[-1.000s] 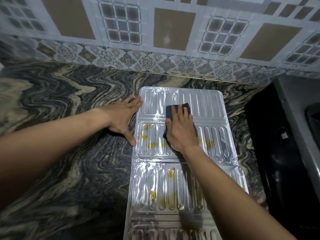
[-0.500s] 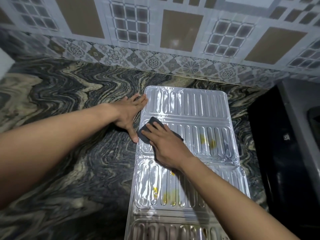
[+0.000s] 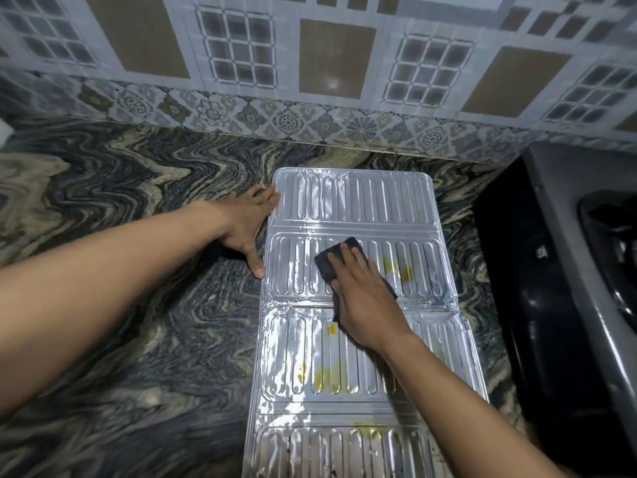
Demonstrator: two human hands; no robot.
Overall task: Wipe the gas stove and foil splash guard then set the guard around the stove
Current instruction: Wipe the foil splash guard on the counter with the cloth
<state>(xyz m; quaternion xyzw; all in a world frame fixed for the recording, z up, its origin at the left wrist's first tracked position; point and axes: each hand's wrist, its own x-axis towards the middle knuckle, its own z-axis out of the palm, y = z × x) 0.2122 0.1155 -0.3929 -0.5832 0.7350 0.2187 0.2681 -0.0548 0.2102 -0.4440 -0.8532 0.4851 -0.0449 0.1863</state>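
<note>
Countertop of swirled stone is overlaid by the foil splash guard, laid flat and yellow-stained. Stove is seen just right. Guard's left edge is pressed by the flat left hand; a dark cloth is pinned under the right hand, fingers straight.

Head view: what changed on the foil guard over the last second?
The right hand swept the cloth left across the second panel of the foil guard, then back to its middle; yellow stains on that panel's left side are gone. The left hand stays flat at the guard's left edge; stains right of the cloth remain.
</note>
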